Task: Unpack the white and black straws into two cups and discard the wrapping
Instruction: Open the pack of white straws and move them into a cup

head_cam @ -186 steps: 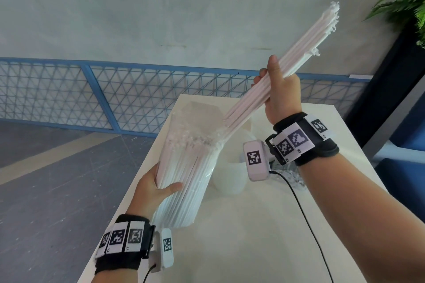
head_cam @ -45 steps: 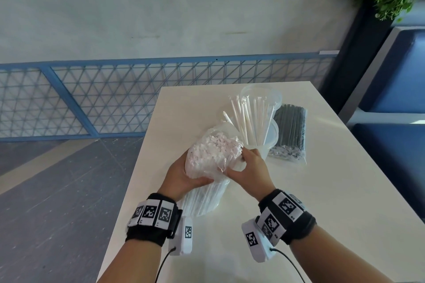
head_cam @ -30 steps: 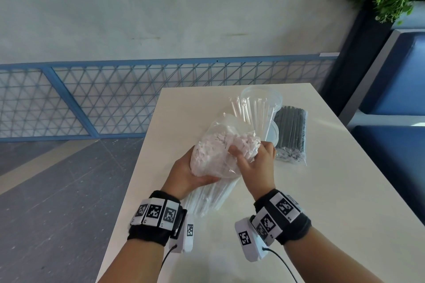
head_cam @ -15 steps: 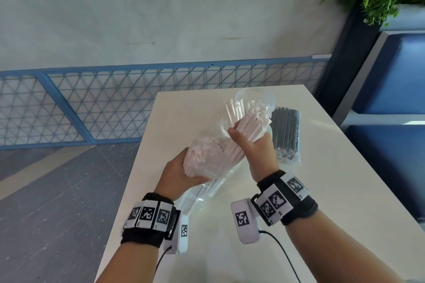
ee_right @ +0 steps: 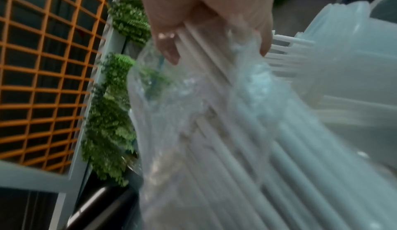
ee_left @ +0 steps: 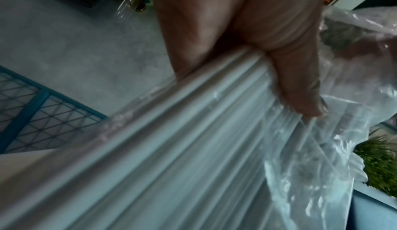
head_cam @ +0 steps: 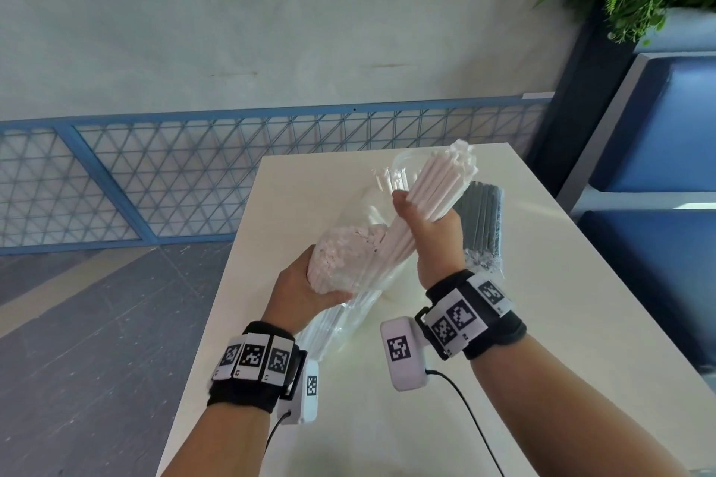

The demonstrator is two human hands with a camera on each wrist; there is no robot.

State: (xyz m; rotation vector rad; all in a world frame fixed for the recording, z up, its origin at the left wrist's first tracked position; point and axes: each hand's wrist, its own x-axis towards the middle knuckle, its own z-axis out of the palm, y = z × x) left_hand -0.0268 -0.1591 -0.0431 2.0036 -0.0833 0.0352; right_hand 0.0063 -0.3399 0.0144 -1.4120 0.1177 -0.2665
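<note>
A white table (head_cam: 542,321) stands before a blue mesh fence. The left hand (head_cam: 306,294) grips the clear wrapping (head_cam: 348,306) holding white straws (head_cam: 341,252) — the right hand (head_cam: 430,240) clutches a drawn-out bundle (head_cam: 438,182). Best to pull straight, toward the far cup (head_cam: 403,163).

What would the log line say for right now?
left hand: holds straw bag | right hand: grips white straws, half out | cup: some straws | black straws: wrapped, on table

We see our right hand (ee_right: 206,16) gripping white straws (ee_right: 247,148) inside crinkled clear wrapping (ee_right: 171,114), a clear cup (ee_right: 348,74) of straws beside
</note>
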